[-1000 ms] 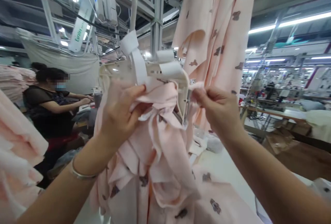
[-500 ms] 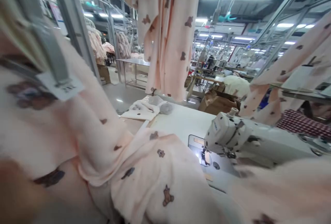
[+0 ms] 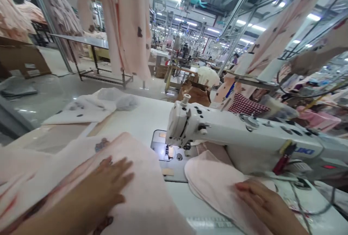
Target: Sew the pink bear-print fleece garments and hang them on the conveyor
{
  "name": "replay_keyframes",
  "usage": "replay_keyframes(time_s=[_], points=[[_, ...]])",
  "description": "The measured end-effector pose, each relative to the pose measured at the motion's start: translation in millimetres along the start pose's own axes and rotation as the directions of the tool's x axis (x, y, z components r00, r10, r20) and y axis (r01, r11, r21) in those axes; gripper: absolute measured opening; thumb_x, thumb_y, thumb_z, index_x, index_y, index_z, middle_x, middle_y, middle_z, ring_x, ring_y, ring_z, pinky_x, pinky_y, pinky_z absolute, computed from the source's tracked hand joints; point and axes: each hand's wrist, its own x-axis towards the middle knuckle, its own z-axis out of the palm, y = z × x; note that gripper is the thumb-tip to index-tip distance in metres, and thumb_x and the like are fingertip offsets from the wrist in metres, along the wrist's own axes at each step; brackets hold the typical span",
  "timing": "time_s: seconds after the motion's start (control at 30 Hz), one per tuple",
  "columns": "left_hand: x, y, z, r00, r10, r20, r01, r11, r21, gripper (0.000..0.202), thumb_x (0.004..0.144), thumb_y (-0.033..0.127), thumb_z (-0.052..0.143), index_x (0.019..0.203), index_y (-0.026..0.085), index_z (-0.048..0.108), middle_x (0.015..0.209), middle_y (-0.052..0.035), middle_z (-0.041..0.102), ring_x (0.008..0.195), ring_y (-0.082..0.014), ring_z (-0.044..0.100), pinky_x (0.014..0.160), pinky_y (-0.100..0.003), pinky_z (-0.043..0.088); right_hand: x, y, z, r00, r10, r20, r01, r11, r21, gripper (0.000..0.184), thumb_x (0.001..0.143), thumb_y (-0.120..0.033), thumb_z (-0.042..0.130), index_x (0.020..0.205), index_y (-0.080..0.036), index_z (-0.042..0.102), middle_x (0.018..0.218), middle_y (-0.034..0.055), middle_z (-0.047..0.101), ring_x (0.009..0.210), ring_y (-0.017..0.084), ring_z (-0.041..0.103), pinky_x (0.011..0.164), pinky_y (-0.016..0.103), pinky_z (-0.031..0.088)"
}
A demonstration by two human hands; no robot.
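Observation:
My left hand [image 3: 110,180], slightly blurred, lies with spread fingers on a pale pink cloth [image 3: 145,188] with brown bear prints, left of the needle. At the right, my right hand [image 3: 262,200] has its fingers closed at the upper piece of a small stack of rounded pink fabric pieces [image 3: 212,177]; the thumb's grip is partly hidden. The stack lies in front of the sewing machine arm [image 3: 217,126]. A lit needle and presser foot [image 3: 169,151] stand over the metal plate, apart from both the cloth and the stack.
A folded white printed cloth [image 3: 81,106] lies at the table's far left. Pink garments [image 3: 127,28] hang above it. Red-handled snips [image 3: 284,159] rest against the machine. Thread cones [image 3: 269,70] stand behind it, near a checked red cushion [image 3: 247,104].
The view has swung right and down. The hanging garment with the size tag has left the view. Both hands now show, the left on the cloth, the right at the rounded pieces.

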Motion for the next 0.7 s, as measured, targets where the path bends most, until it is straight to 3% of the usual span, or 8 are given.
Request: replay_keyframes(time_s=[0.1, 0.13, 0.2, 0.3, 0.37, 0.5, 0.6, 0.7], points=[[75.6, 69.5, 2.4, 0.975, 0.204, -0.093, -0.219, 0.954, -0.207, 0.032, 0.08, 0.012, 0.045, 0.103, 0.023, 0.063, 0.113, -0.0058, 0.063, 0.103, -0.0211, 0.057, 0.1, -0.039, 0.035, -5.0, 35.4, 6.3, 0.99, 0.049, 0.132, -0.045, 0.998, -0.038, 0.023, 0.081, -0.044, 0.055, 0.073, -0.025, 0.064, 0.072, 0.0018, 0.064, 0.071, 0.018, 0.061, 0.064, 0.029, 0.048], [105.2, 91.7, 6.8, 0.957, 0.282, -0.065, -0.289, 0.919, -0.267, 0.033, 0.076, 0.01, 0.047, 0.103, 0.02, 0.062, 0.11, -0.0067, 0.063, 0.099, -0.0208, 0.057, 0.099, -0.038, 0.036, -7.1, 44.1, 7.7, 0.982, 0.055, 0.181, -0.047, 0.998, -0.048, 0.02, 0.081, -0.042, 0.055, 0.074, -0.025, 0.064, 0.074, 0.0016, 0.064, 0.072, 0.018, 0.062, 0.065, 0.029, 0.048], [163.9, 124.8, 20.8, 0.959, 0.28, -0.037, -0.276, 0.902, -0.334, 0.034, 0.078, 0.007, 0.046, 0.106, 0.019, 0.061, 0.107, -0.0066, 0.063, 0.101, -0.0214, 0.055, 0.094, -0.035, 0.04, -12.2, 55.8, 10.3, 0.97, 0.063, 0.236, -0.047, 0.996, -0.073, 0.016, 0.08, -0.039, 0.057, 0.079, -0.025, 0.064, 0.077, 0.0018, 0.064, 0.075, 0.019, 0.062, 0.067, 0.031, 0.049], [231.6, 142.7, 45.2, 0.976, 0.215, -0.028, -0.209, 0.898, -0.388, 0.024, 0.081, 0.018, 0.055, 0.105, 0.016, 0.061, 0.109, -0.0092, 0.06, 0.103, -0.0246, 0.052, 0.091, -0.037, 0.041, -20.1, 63.0, 15.2, 0.983, 0.075, 0.167, -0.059, 0.994, -0.096, 0.017, 0.078, -0.039, 0.059, 0.085, -0.024, 0.062, 0.082, 0.0031, 0.064, 0.078, 0.02, 0.061, 0.069, 0.033, 0.05], [255.1, 142.0, 56.3, 0.97, 0.243, -0.016, -0.228, 0.882, -0.412, 0.014, 0.079, 0.022, 0.06, 0.091, 0.016, 0.063, 0.096, -0.0068, 0.063, 0.092, -0.0223, 0.057, 0.084, -0.033, 0.043, -23.3, 66.4, 18.5, 0.994, 0.061, 0.093, -0.052, 0.994, -0.093, 0.021, 0.077, -0.039, 0.061, 0.091, -0.024, 0.061, 0.087, 0.0039, 0.064, 0.082, 0.021, 0.061, 0.071, 0.034, 0.051], [253.8, 142.0, 54.0, 0.96, 0.271, -0.066, -0.271, 0.845, -0.46, 0.011, 0.085, 0.016, 0.048, 0.083, 0.017, 0.059, 0.089, -0.0036, 0.063, 0.087, -0.0195, 0.058, 0.082, -0.031, 0.043, -23.2, 75.2, 16.3, 0.998, -0.021, 0.064, 0.03, 0.99, -0.141, 0.04, 0.077, -0.037, 0.061, 0.113, -0.023, 0.056, 0.094, 0.0048, 0.066, 0.085, 0.02, 0.063, 0.072, 0.033, 0.053], [226.1, 149.1, 32.6, 0.962, 0.245, -0.123, -0.274, 0.829, -0.488, 0.014, 0.09, 0.016, 0.04, 0.093, 0.017, 0.053, 0.092, -0.0052, 0.062, 0.091, -0.0194, 0.057, 0.084, -0.032, 0.042, -22.8, 77.5, 3.8, 0.994, -0.039, 0.103, 0.052, 0.99, -0.128, 0.02, 0.081, -0.039, 0.056, 0.092, -0.025, 0.064, 0.082, 0.0027, 0.066, 0.077, 0.019, 0.064, 0.068, 0.031, 0.054], [186.6, 151.8, 2.4, 0.973, 0.164, -0.162, -0.231, 0.725, -0.648, 0.013, 0.093, 0.019, 0.035, 0.098, 0.019, 0.047, 0.096, -0.0038, 0.062, 0.092, -0.0156, 0.058, 0.08, -0.026, 0.045, -27.6, 71.5, -8.9, 0.997, 0.005, 0.083, -0.001, 0.999, -0.042, 0.017, 0.08, -0.043, 0.056, 0.078, -0.029, 0.066, 0.081, 0.0027, 0.066, 0.077, 0.02, 0.063, 0.063, 0.03, 0.055]])
